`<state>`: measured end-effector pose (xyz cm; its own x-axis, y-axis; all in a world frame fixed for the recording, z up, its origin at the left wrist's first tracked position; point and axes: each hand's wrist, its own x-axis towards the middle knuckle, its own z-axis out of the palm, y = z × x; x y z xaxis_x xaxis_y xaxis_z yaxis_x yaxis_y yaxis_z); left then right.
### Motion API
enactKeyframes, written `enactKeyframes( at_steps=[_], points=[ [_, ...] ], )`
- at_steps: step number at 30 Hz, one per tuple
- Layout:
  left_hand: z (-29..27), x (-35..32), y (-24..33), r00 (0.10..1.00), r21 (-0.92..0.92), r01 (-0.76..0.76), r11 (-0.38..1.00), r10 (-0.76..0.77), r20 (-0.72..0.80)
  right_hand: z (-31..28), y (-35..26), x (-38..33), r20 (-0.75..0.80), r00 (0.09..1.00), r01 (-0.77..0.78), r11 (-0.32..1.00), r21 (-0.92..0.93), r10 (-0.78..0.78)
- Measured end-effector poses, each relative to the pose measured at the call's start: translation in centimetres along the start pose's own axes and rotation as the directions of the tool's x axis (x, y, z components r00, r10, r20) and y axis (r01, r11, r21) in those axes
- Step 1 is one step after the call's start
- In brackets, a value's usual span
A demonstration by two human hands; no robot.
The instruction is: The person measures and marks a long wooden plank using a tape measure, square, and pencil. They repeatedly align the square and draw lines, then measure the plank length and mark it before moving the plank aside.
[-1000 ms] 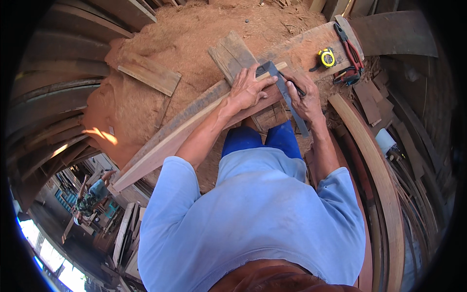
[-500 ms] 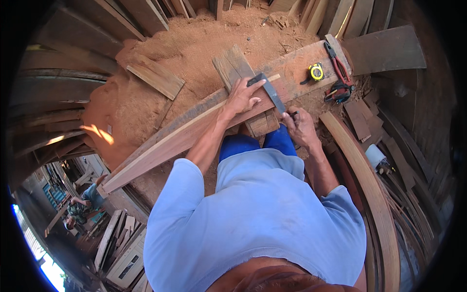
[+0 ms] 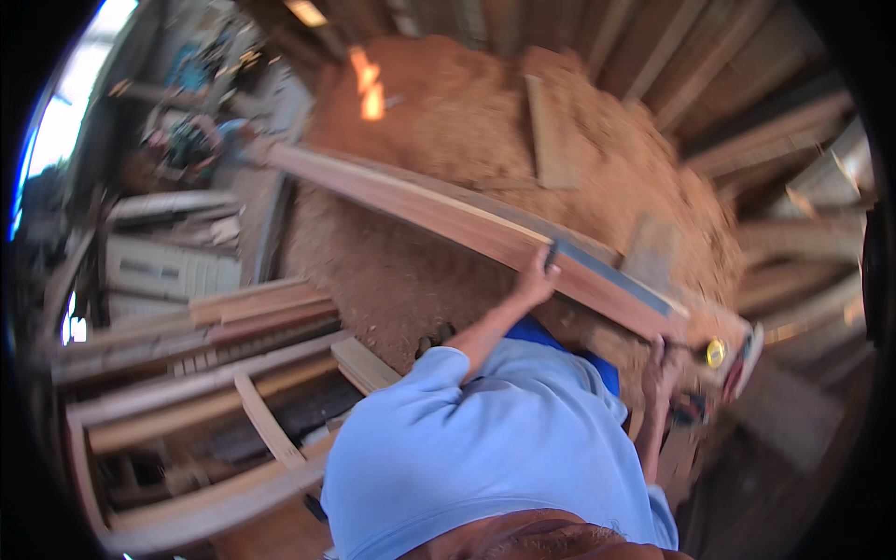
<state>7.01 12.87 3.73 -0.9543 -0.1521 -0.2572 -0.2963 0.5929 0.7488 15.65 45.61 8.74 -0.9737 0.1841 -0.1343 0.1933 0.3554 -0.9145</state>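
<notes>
The picture is blurred by motion. A long reddish wooden plank (image 3: 420, 210) runs from upper left to lower right across a mound of sawdust (image 3: 448, 121). On the plank's right part lies a dark steel square (image 3: 611, 275). My left hand (image 3: 537, 280) grips the plank's near edge at the square's left end, holding it down. My right hand (image 3: 663, 359) is at the plank's right end, just under its edge; whether it holds anything is too smeared to tell. A yellow tape measure (image 3: 716, 352) lies right beside that hand.
A short board (image 3: 551, 131) rests on the sawdust above the plank. Stacked planks and curved wooden pieces (image 3: 233, 373) fill the lower left. A red-handled tool (image 3: 747, 359) sits by the tape measure. More timber (image 3: 793, 187) crowds the right rim.
The view has swung sharply, so the plank now slants the other way across the picture. My left hand stays on the square and plank; my right hand sits lower at the plank's end.
</notes>
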Motion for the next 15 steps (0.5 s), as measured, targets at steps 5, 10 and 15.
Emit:
enactKeyframes(
  at_steps=[5, 10, 15],
  points=[
    [-2.4, -1.5, -3.7, 0.992, -0.194, -0.022, 0.981, -0.004, -0.128, 5.0, 1.4, 3.6, 0.152, 0.988, 0.038, 0.881, -0.472, 0.039],
    [-9.6, -3.7, -8.0, 0.973, -0.226, 0.057, 0.972, -0.105, -0.208, 12.6, 6.2, 7.9, 0.302, 0.953, 0.171, 0.770, -0.615, 0.030],
    [-15.2, -5.9, -17.2, 0.873, -0.374, 0.219, 0.901, -0.352, -0.338, 16.7, 3.3, 7.2, 0.282, 0.959, 0.158, 0.788, -0.596, 0.022]
  ],
)
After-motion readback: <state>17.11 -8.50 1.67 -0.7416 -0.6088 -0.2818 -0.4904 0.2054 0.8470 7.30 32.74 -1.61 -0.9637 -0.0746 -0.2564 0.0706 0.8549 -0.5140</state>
